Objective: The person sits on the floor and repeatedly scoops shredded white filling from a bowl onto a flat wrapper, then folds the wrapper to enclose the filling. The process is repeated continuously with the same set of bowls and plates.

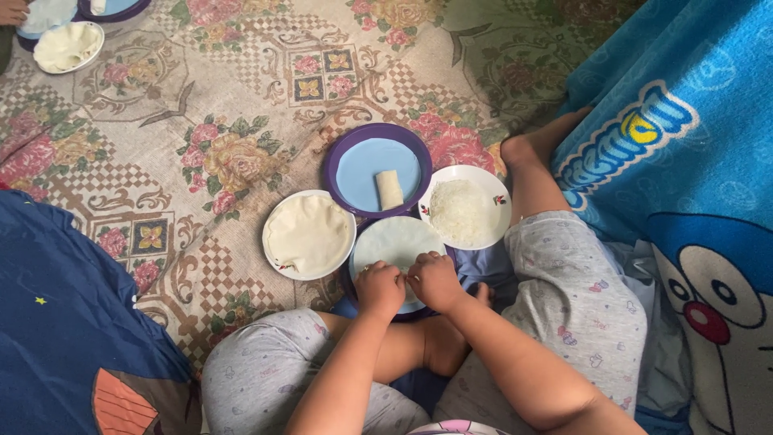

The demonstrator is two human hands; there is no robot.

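A thin, round, pale wrapper sheet (394,242) lies flat on a plate directly under and just beyond the fingers, its near edge pinched by both. The left hand (380,288) and right hand (435,279) sit side by side, almost touching, fingers curled together on that edge; both are equally near. Beyond the fingertips sits a purple-rimmed blue plate (362,165) carrying one rolled wrapper (390,190), its long axis pointing away. A white plate of stacked wrappers (307,235) lies left, a white plate of pale shredded filling (465,208) right, on the floral floor mat (241,97).

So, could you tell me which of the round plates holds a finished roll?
The purple-rimmed blue plate farthest from the hands; one rolled wrapper lies on it.
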